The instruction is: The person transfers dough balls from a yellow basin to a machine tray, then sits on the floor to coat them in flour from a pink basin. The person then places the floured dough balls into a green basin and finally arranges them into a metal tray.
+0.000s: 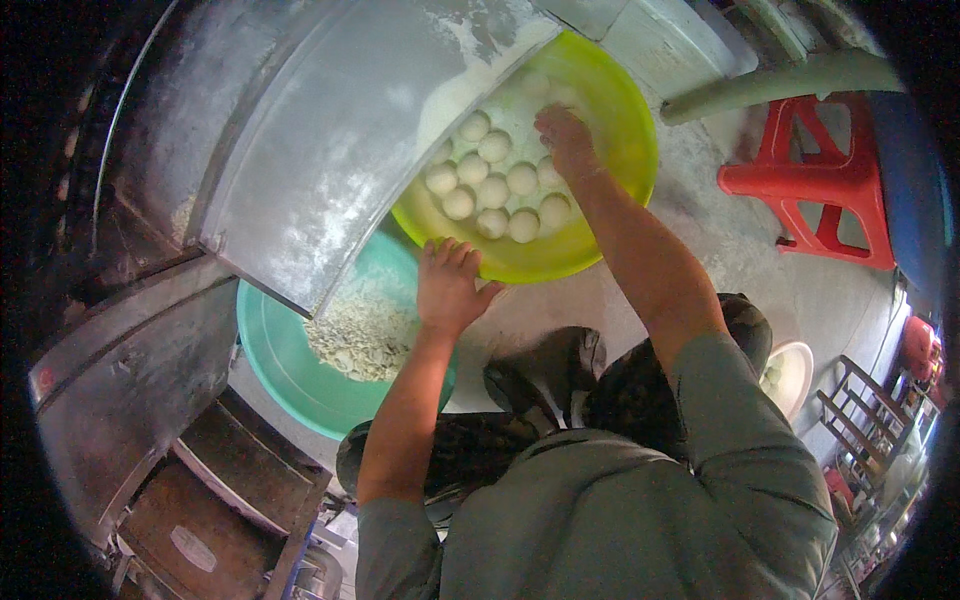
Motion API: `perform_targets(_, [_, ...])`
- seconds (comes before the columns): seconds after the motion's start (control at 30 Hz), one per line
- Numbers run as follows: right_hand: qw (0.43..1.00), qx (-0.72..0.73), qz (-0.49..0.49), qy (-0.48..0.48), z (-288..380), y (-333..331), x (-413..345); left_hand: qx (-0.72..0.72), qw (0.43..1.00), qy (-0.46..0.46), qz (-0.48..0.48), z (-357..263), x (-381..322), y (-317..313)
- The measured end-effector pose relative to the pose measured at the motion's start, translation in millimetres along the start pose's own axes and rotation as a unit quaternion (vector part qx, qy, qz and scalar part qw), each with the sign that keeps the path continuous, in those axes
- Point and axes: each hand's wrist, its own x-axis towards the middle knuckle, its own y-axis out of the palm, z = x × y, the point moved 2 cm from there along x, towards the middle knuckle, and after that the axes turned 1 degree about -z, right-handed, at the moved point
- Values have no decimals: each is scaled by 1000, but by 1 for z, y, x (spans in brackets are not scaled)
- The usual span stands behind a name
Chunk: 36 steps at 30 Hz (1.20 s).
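Observation:
A yellow-green plastic basin (626, 142) stands on the floor in front of me, partly under a metal tabletop. Several pale, floury balls (493, 191), apparently dough, lie in it. My right hand (564, 136) reaches inside among the balls, at the far right. Its fingers curl to the left, and whether a ball is in them is hidden. At the near left rim, my left hand (452, 289) rests with its fingers at the edge and its thumb spread. Beside that hand, a teal basin (281, 375) holds a heap of pale crumbly flakes (364, 337).
The metal tabletop (322, 150), dusted with white powder, overhangs both basins. A red plastic stool (802, 180) stands at right beside a blue container (911, 195). Behind my right arm sits a pale bowl (791, 379). A brown shelf unit (202, 517) is at lower left.

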Motion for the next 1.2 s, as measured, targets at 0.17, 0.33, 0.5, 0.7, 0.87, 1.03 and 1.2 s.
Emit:
perform_targets(0.17, [994, 97, -44, 17, 10, -31, 22, -9, 999, 29, 11, -8, 16, -7])
perform_targets(0.33, [959, 258, 41, 114, 54, -18, 6, -2, 1000, 17, -22, 1, 4, 2])
perform_targets(0.5, [817, 520, -45, 244, 61, -24, -3, 4, 999, 35, -17, -4, 8, -4])
perform_targets(0.7, [905, 363, -24, 221, 42, -12, 10, -3, 1000, 29, -5, -6, 10, -14])
perform_targets(0.87, [942, -331, 32, -42, 33, -43, 33, -72, 997, -32, -23, 1, 12, -23])
perform_targets(1.03, [960, -255, 99, 53, 80, -37, 11, 19, 923, -169, -346, 58, -72, -253])
perform_targets(1.2, [807, 513, 43, 290, 135, -34, -3, 221, 777, -169, -565, 151, -154, -548])
